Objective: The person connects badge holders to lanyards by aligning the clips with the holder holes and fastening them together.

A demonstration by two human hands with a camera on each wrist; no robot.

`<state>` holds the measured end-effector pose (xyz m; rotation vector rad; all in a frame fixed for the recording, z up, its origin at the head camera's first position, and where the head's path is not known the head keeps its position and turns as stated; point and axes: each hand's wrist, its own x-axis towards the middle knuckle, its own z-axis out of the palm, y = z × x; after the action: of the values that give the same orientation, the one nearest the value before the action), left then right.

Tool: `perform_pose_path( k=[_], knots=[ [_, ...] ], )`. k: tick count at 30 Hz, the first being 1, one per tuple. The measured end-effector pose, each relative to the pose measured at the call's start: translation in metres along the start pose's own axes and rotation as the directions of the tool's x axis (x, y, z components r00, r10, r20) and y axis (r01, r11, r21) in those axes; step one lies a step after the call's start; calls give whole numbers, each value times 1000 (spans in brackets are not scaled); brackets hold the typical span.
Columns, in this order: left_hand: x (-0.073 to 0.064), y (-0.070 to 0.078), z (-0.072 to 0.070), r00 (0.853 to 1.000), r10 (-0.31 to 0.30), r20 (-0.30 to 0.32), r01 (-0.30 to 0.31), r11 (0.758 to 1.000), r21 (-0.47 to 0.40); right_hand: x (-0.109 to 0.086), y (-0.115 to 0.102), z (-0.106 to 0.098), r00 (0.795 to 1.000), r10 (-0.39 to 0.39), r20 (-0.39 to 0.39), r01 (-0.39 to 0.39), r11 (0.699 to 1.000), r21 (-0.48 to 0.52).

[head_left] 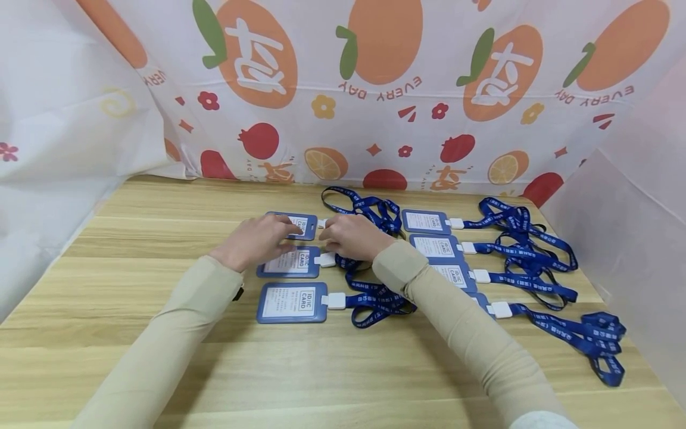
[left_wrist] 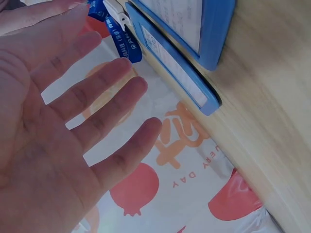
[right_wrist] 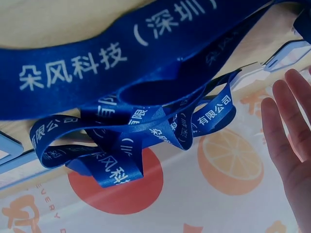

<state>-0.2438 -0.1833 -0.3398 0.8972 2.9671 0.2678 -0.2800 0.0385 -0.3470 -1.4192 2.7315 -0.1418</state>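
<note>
My left hand [head_left: 258, 239] hovers over the far two ID card holders of the left column, fingers spread and relaxed in the left wrist view. Partly under it lie the far blue card holder [head_left: 306, 225] and the middle one [head_left: 292, 263]. Beside the far holder's white clip [head_left: 322, 223] is my right hand [head_left: 355, 237]; its visible fingers look straight in the right wrist view, its thumb hidden there. Blue printed lanyards [right_wrist: 146, 121] lie bunched near that hand. Closer to me, a third card holder [head_left: 292, 302] lies flat, its lanyard [head_left: 383, 302] folded to the right.
A right-hand column of several blue card holders [head_left: 426, 221] has lanyards [head_left: 527, 229] trailing right; my right forearm covers part of it. The wooden table [head_left: 134, 268] meets a fruit-printed cloth [head_left: 321, 125] at the back. White sheets [head_left: 621, 220] flank the sides.
</note>
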Motion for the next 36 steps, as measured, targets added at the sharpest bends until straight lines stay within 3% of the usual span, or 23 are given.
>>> perform_pose_path(
  k=[9, 25, 36],
  knots=[
    [2, -5, 0, 998, -60, 15, 61, 998, -16, 5, -1, -1, 1000, 20, -15, -20, 1000, 16],
    [14, -16, -3, 998, -61, 24, 60, 998, 15, 8, 11, -1, 994, 100, -52, -100, 995, 8],
    [22, -17, 3, 993, -107, 55, 109, 994, -32, 12, 22, 3, 987, 143, -66, -141, 989, 35]
  ],
)
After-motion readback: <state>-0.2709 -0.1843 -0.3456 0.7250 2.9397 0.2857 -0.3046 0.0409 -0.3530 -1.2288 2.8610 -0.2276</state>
